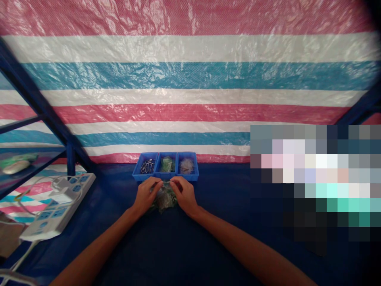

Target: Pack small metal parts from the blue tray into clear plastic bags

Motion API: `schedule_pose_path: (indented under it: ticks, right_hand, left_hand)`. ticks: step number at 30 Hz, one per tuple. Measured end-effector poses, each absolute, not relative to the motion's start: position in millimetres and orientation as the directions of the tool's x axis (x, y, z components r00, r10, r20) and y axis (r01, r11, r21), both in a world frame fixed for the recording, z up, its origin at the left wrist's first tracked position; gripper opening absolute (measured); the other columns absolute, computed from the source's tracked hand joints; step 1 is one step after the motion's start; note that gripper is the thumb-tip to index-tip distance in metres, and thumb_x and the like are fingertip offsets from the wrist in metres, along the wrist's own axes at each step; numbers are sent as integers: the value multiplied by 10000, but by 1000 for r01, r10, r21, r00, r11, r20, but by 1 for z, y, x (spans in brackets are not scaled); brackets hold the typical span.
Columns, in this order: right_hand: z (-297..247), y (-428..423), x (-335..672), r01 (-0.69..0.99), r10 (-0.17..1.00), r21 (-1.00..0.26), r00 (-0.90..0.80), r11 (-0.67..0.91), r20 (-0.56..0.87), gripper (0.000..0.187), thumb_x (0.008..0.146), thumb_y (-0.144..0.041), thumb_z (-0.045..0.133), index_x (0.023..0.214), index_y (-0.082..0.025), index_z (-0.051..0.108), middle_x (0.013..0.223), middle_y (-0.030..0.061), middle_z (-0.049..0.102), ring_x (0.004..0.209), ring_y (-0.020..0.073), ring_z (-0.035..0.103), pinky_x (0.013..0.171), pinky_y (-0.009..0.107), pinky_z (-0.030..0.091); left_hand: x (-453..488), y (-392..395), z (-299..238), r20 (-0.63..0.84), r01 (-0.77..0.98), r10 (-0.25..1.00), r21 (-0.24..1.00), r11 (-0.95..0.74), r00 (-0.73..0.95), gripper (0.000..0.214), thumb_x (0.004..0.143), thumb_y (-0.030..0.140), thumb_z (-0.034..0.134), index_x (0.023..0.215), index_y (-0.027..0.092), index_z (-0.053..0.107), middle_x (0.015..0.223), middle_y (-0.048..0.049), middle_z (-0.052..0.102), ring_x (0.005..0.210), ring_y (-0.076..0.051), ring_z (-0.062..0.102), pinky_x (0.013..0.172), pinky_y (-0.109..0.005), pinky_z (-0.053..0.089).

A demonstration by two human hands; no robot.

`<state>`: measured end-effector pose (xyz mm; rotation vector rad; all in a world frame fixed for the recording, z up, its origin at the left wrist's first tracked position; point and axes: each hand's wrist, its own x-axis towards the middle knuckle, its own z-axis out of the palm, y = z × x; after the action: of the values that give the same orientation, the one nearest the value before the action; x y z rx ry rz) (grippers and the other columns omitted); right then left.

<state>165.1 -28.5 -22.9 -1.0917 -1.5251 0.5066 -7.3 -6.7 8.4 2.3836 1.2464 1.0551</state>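
Observation:
In the head view, my left hand (149,194) and my right hand (185,195) meet above the dark blue table, thumbs and fingers pinched. Between their fingertips runs a small thin pale item (167,182), too small to name. Beneath them lies a heap of clear, greenish plastic packets (164,200), partly hidden by the hands. Just beyond stands a blue three-compartment tray (145,176). Its left compartment has thin metal pieces (147,166), the middle one greenish plastic packets (167,164), and the right one small translucent pieces (186,166).
White power strips (56,210) with plugs and cables lie at the left. Blue metal frame bars (38,101) rise on that side. Behind the table (166,250) hangs a striped plastic sheet (190,75). A pixelated area covers the right side.

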Motion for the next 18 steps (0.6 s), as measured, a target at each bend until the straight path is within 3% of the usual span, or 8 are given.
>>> schedule_pose_path:
  ticks: [18]
  right_hand:
    - [-25,-26,165,347,863,-824,71,448,499,234,894,-318,453,832,-170,623,740,16,616,674,139,556,648,228,403]
  left_hand:
    - [-6,-6,7,554,576,733,473,-667,394,210,866,341,524,811,175,639,792,-40,668,748,-156,617,737,-266,484]
